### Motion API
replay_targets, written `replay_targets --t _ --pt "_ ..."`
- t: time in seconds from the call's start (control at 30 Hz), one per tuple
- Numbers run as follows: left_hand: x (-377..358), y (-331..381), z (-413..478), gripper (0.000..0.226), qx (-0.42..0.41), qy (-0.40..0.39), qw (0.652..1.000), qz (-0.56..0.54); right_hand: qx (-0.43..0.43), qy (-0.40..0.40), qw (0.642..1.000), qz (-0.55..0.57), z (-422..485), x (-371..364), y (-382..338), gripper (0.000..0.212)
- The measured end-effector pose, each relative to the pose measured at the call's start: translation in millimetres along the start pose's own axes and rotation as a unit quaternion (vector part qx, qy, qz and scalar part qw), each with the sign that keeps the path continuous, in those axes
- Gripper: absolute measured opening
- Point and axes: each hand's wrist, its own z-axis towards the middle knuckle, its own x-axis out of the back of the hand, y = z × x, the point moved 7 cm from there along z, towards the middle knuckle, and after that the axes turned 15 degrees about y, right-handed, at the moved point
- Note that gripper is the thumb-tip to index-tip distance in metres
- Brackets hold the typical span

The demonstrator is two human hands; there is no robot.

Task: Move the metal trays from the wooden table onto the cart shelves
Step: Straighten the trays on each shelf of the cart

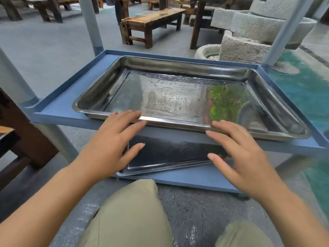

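- Steel, wet with droplets: upper tray point(178, 97) lies skewed on the blue cart shelf point(58, 107), its near rim at the shelf's near edge.
- Left grip point(110, 139) open, straight fingertips on that rim. Right grip point(243, 154) open and spread just beside it, likely to nudge the tray square.
- Second tray point(169, 154) sits on the lower shelf point(178, 177).

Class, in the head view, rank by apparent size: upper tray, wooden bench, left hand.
1. The upper tray, clearly largest.
2 and 3. The left hand and wooden bench look alike; the hand's nearness makes ranking unsure.
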Motion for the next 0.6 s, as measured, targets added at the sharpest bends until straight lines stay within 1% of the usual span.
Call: replay_targets --t 0.07,0.1,0.13,0.23,0.3,0.4,0.47,0.5,0.53,0.6 --pt "2.6 10.9 -10.9 0.033 -0.041 0.054 0.998 -0.003 0.051 0.002 0.999 0.016 -11.0 -10.2 -14.1 0.038" --pt "-1.1 14.9 -17.0 0.029 -0.054 0.063 0.997 -0.006 0.065 0.004 0.998 0.014 -15.7 -16.3 -17.2 0.035" --pt "-8.6 17.3 -22.5 0.027 -0.061 0.052 0.997 -0.011 0.068 0.011 0.997 0.015 -19.9 -21.9 -17.9 0.032" --pt "-48.5 9.7 -39.1 0.036 -0.044 -0.049 0.998 -0.022 0.050 0.030 0.997 0.045 -32.6 -40.7 -12.4 0.029" --pt "-79.9 -3.8 -50.2 0.042 -0.012 -0.109 0.994 -0.026 0.037 0.005 0.998 0.059 -45.0 -64.0 -4.4 0.030" --pt "-131.2 -27.2 -67.5 0.045 0.038 -0.169 0.984 -0.032 -0.001 -0.093 0.994 0.052 -68.2 -114.8 19.1 0.036" --pt "-170.3 -42.6 -81.7 0.042 0.064 -0.209 0.975 -0.024 -0.020 -0.199 0.980 0.000 -88.6 -158.1 42.8 0.048" --pt "-191.3 -49.4 -91.4 0.046 0.075 -0.243 0.967 -0.017 -0.039 -0.260 0.964 -0.029 -100.5 -179.2 56.8 0.057" --pt "-212.8 -55.2 -103.1 0.055 0.082 -0.288 0.954 -0.005 -0.071 -0.318 0.944 -0.050 -112.3 -198.2 72.7 0.067" --pt "-251.2 -63.5 -127.7 0.078 0.085 -0.374 0.923 0.031 -0.124 -0.401 0.904 -0.078 -130.8 -229.8 104.2 0.083"
